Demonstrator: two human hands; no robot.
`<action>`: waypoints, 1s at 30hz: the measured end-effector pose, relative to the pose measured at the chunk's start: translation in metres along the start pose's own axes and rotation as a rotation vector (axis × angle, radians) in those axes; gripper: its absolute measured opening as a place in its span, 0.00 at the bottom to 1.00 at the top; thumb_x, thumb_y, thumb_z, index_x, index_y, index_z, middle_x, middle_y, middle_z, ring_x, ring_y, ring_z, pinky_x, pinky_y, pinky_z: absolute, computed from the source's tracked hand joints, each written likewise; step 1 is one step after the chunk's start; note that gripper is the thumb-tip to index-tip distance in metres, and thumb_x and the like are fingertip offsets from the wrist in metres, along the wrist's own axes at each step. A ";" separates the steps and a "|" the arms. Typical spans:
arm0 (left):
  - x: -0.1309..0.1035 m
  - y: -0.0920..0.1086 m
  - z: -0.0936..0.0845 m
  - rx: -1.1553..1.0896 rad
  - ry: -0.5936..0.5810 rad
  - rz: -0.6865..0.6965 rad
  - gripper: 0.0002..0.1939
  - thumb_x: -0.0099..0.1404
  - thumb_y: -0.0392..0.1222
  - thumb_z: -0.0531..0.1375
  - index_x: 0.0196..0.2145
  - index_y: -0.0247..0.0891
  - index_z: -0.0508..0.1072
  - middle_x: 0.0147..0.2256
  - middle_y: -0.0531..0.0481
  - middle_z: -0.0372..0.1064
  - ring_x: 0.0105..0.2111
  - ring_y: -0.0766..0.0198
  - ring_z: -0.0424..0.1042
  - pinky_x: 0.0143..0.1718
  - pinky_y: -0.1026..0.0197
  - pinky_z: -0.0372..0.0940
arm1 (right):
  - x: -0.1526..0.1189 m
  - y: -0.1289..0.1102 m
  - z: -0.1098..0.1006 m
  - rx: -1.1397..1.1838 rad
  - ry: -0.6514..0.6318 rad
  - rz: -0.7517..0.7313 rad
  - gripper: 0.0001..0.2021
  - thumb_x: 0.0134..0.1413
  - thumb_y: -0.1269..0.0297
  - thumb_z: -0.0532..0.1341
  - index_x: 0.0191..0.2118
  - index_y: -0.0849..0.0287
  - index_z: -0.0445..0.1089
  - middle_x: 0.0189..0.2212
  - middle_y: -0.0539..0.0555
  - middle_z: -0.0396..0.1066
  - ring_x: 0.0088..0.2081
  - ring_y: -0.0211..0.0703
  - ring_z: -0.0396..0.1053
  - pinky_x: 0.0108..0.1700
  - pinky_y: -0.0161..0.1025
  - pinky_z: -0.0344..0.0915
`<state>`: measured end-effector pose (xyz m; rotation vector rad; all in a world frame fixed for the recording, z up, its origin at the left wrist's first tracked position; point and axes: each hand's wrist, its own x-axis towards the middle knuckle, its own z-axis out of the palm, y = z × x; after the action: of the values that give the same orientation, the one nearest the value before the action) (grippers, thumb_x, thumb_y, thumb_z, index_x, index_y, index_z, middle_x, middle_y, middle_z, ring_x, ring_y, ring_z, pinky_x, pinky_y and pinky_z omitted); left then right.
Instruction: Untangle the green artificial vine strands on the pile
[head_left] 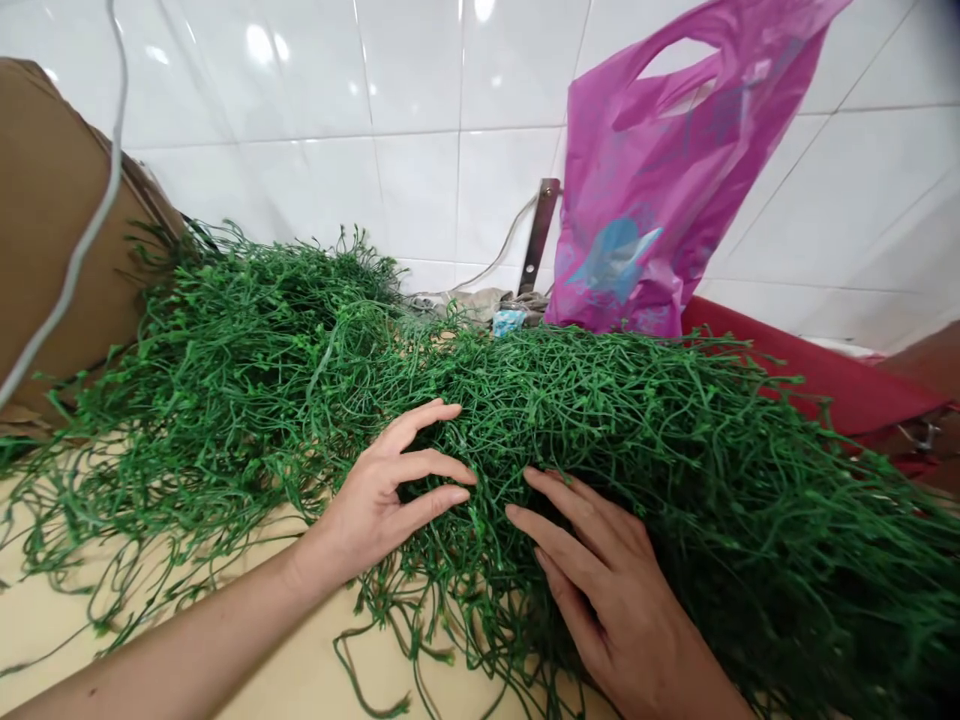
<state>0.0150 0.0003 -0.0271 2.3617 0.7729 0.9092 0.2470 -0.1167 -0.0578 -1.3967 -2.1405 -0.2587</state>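
A big tangled heap of thin green artificial plant stems (600, 400) with small budded tips spreads across the middle and right. My left hand (390, 485) reaches in from the lower left, its fingers apart and touching the front of the heap. Opposite it, my right hand (607, 580) rests against the stems, fingers stretched out toward the left hand. Between the two sets of fingertips lie more loose stems. Neither hand is closed around a stem that I can make out. Another pile of the same green stems (247, 310) lies to the left.
Behind the heap, a purple plastic bag (660, 190) stands against the white tiled wall (300, 90). A cardboard box (60, 230) and a hanging white cable (82, 240) are at left. Red material (810, 380) lies at right. Loose stems lie scattered over the pale tabletop (300, 650).
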 end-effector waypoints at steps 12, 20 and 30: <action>0.000 0.005 0.003 -0.040 0.041 -0.045 0.06 0.68 0.42 0.62 0.37 0.42 0.79 0.62 0.44 0.66 0.63 0.52 0.63 0.64 0.44 0.57 | 0.003 -0.008 -0.006 0.094 0.110 0.066 0.12 0.63 0.77 0.52 0.44 0.54 0.68 0.48 0.55 0.74 0.52 0.44 0.70 0.53 0.42 0.65; 0.000 -0.002 0.003 0.022 0.064 -0.045 0.08 0.67 0.40 0.62 0.44 0.43 0.78 0.61 0.44 0.66 0.61 0.54 0.66 0.62 0.47 0.61 | 0.004 -0.007 -0.007 0.121 0.171 0.069 0.12 0.66 0.75 0.52 0.50 0.57 0.67 0.45 0.54 0.75 0.51 0.39 0.71 0.56 0.36 0.64; -0.002 0.000 0.002 0.167 -0.093 -0.038 0.09 0.69 0.44 0.61 0.45 0.46 0.77 0.65 0.44 0.59 0.64 0.51 0.60 0.64 0.41 0.58 | 0.004 -0.006 -0.006 0.109 0.113 0.044 0.12 0.66 0.75 0.53 0.49 0.56 0.68 0.46 0.54 0.74 0.52 0.41 0.68 0.55 0.38 0.62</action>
<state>0.0151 -0.0013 -0.0298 2.5047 0.8833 0.7388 0.2425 -0.1192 -0.0494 -1.3340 -1.9996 -0.1964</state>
